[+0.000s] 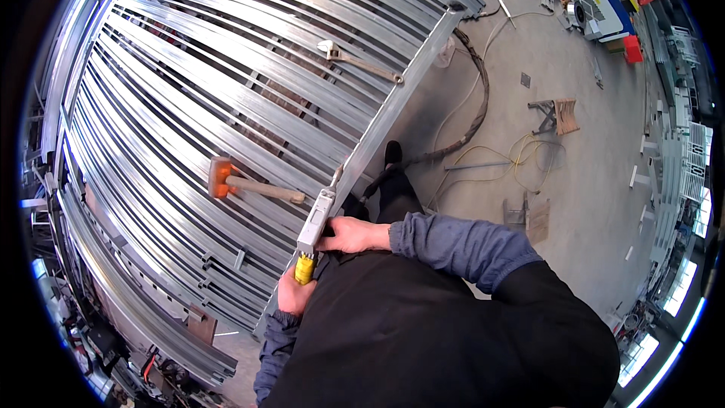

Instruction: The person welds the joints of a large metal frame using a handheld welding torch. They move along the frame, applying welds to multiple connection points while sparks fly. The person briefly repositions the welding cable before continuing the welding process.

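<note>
At the near edge of a large metal frame of parallel bars (pixel 249 68), I hold a welding gun (pixel 316 219) with a pale grey, box-shaped body. Its narrow metal tip points away from me along the frame's edge rail (pixel 400 98). My right hand (pixel 351 234) is closed against the gun's right side, its fingertips partly hidden. Lower down, my left hand (pixel 294 293) grips the yellow rear part (pixel 304 268). Left of the gun, an orange-headed mallet (pixel 220 177) with a wooden handle lies across the bars. Farther off rests an adjustable wrench (pixel 359 62).
A thick dark hose (pixel 481 98) curves over the floor toward my legs. Yellow cable (pixel 521 160) lies in loops near small wood-topped metal stands (pixel 565 116). A blue-and-white machine (pixel 596 1) stands at the far right. Long metal profiles (pixel 143 298) lie along the left.
</note>
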`<state>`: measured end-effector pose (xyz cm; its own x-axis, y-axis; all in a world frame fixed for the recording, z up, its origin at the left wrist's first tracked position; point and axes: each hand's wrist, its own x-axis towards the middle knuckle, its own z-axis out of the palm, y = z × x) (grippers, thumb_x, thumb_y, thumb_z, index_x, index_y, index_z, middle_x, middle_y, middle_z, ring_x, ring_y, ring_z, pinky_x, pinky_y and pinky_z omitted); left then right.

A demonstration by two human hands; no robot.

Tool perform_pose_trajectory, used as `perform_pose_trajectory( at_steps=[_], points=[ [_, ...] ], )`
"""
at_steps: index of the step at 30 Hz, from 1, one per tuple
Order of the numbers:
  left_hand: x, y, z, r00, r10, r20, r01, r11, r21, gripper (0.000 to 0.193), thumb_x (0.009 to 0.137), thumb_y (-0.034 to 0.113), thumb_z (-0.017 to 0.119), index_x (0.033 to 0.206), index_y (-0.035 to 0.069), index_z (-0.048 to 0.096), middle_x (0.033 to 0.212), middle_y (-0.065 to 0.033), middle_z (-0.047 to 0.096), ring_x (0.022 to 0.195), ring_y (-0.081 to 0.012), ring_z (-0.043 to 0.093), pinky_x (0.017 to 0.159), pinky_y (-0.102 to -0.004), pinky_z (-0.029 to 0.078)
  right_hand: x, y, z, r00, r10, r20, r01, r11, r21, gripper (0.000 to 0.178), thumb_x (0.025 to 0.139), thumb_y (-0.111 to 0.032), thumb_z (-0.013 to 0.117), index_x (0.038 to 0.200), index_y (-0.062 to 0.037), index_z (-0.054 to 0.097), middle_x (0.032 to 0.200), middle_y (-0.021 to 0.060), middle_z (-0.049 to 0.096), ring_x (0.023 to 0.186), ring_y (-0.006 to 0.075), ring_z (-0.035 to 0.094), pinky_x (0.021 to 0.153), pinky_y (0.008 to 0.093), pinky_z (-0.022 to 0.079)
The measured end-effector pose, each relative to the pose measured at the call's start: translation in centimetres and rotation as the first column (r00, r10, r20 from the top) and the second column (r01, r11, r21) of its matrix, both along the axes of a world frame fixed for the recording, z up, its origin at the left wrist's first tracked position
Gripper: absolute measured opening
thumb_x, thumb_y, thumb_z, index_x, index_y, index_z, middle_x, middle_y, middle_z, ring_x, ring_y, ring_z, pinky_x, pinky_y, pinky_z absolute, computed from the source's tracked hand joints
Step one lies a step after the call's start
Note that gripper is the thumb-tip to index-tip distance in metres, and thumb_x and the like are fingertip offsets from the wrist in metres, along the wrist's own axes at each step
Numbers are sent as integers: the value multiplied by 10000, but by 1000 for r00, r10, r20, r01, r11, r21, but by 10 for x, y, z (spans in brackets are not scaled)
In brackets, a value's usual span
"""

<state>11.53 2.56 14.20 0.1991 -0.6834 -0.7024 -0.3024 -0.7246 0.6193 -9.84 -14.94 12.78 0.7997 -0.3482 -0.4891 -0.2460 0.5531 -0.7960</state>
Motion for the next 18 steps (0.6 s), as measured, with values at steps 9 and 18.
perform_pose_trajectory(
  at_steps=[9,18],
  points=[
    [25,4,4,996,-68,55,67,998,7,393,748,105,751,1112,-29,688,922,-159,754,872,-226,729,826,-374,553,21,20,-10,997,-68,32,71,988,-135,506,950,-385,744,1294,-27,645,1186,125,717,1093,217,654,953,359,505],
    [35,2,5,988,-138,66,138,990,4,376,763,123,749,1097,-36,681,900,-151,751,850,-205,718,817,-370,547,25,27,-5,986,-133,99,140,988,-70,438,966,-314,740,1284,-25,655,1217,111,710,1145,202,632,1015,348,480]
  ],
)
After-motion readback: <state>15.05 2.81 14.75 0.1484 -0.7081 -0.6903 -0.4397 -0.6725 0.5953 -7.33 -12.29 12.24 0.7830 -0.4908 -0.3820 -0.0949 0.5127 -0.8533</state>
